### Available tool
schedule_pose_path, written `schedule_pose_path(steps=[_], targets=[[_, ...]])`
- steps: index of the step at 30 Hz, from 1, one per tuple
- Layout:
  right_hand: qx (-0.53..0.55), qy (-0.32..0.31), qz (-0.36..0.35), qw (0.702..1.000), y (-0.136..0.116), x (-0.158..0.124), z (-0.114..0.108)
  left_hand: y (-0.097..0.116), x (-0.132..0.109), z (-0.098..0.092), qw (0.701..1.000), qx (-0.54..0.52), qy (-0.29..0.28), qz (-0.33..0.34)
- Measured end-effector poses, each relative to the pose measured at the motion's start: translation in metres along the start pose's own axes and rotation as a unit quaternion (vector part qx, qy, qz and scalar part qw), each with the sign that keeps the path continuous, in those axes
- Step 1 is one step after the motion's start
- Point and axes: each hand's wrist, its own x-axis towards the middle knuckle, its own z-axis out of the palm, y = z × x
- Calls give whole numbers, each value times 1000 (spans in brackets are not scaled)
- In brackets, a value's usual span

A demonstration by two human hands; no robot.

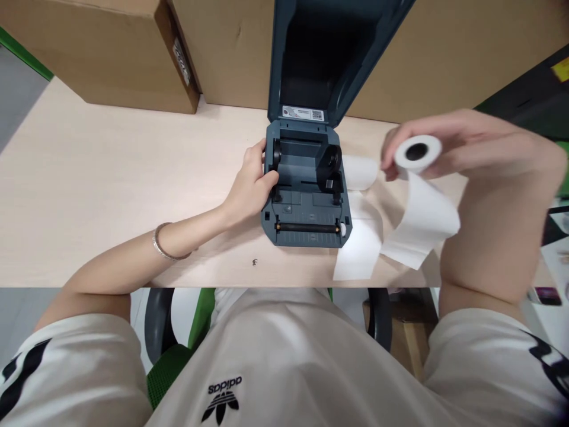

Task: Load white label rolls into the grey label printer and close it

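Note:
A dark blue-grey label printer (306,204) rests on the desk with its lid (342,115) raised. Its roll bay is bare, and a black roller crosses the front. My left hand (251,187) grips the printer's left side, thumb over the rim. To the right, my right hand (462,142) holds a white paper roll (431,153) above the desk, its dark core facing me. A loose strip of paper (429,222) hangs from the roll in a curl. The fingers behind the roll are partly hidden and slightly blurred.
Beside the printer's right edge lies more white paper (360,249), partly under it. Cardboard boxes (111,59) line the back of the pale desk (111,160). A tiny dark bit (255,262) sits near the front edge. A chair armrest (159,326) shows below.

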Motion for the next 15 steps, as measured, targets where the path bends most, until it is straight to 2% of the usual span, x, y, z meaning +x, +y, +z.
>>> schedule_pose_path(steps=[2, 4, 8, 12, 15], targets=[[-25, -22, -50, 998, -18, 33, 14, 4, 0, 1, 1000, 4, -1, -12], [-95, -20, -58, 994, -26, 67, 31, 9, 0, 2, 1000, 9, -1, -16], [-263, -8, -36, 964, -20, 121, 63, 13, -2, 1, 1000, -7, 1, -12], [-333, -39, -2, 942, -6, 144, 87, 12, -2, 1, 1000, -10, 5, -6], [-320, -34, -14, 947, -6, 137, 91, 14, -2, 2, 1000, -2, 1, -11]])
